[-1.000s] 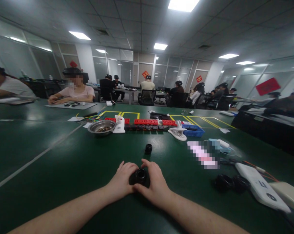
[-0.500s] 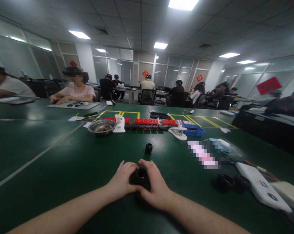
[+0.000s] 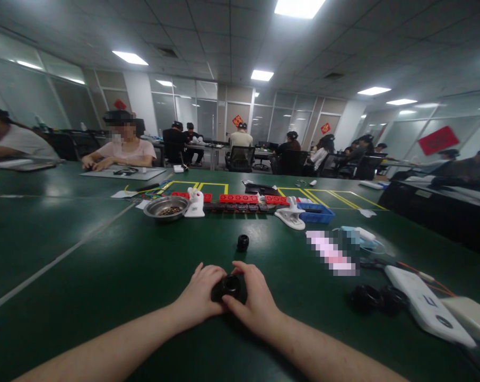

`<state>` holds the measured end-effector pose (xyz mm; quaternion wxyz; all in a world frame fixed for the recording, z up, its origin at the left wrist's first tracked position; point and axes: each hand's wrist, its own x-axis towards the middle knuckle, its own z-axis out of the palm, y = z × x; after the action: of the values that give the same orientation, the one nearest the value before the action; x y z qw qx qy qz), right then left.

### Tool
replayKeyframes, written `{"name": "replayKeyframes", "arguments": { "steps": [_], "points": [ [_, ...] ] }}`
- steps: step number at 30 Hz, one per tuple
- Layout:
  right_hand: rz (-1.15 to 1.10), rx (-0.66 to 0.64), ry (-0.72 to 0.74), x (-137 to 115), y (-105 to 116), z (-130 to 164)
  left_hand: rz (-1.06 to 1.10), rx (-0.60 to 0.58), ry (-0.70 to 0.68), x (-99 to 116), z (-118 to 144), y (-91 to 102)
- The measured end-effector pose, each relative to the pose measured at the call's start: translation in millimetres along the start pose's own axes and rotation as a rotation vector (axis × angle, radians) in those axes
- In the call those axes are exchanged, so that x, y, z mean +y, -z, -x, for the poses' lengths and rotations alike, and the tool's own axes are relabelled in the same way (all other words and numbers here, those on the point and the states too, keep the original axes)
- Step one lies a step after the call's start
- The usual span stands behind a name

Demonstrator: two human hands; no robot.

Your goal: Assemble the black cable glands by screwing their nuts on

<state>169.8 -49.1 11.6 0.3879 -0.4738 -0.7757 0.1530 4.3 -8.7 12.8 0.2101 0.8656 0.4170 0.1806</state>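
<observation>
1. Green matting (image 3: 104,265) covers our long workbench in a shared workroom, with other people seated at the far benches.
2. We hold one black ring-shaped part (image 3: 227,287) at near centre, resting on the mat. Our left hand (image 3: 200,293) curls around its left side, and our right hand (image 3: 252,297) closes over its right side with fingers on the rim.
3. Risk, in our judgement: the part is small and round, so uneven finger pressure could let it slip or roll across the smooth mat.
4. Count: one loose black cap (image 3: 243,242) just beyond our hands; one metal bowl (image 3: 166,207) at far left; two white clamps (image 3: 290,215); one blue tray (image 3: 317,213); one white device (image 3: 426,303) at near right.
</observation>
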Motion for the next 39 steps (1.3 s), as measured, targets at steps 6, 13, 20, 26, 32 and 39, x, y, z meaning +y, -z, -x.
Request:
{"name": "replayKeyframes", "arguments": {
  "steps": [6,13,20,26,32,39],
  "points": [
    [0.012,-0.024,0.062,3.8,-0.9,0.1,-0.004,-0.001,0.002,2.3,0.8,0.5],
    [-0.024,-0.040,0.055,6.2,0.3,0.7,0.002,0.004,0.005,0.0,0.4,-0.4],
    [0.006,-0.006,-0.037,6.3,-0.5,0.7,-0.006,-0.001,0.004,-0.7,-0.2,-0.6],
    [0.013,-0.051,0.051,4.2,0.0,1.0,0.003,-0.004,0.001,-2.4,-0.4,-1.1],
    [-0.006,-0.047,0.017,5.3,0.0,-0.4,0.005,0.014,0.001,0.2,-0.2,-0.1],
    [0.004,-0.021,0.005,6.1,-0.6,1.1,-0.006,0.023,-0.005,-3.8,-0.8,-3.4]
  ]
}}
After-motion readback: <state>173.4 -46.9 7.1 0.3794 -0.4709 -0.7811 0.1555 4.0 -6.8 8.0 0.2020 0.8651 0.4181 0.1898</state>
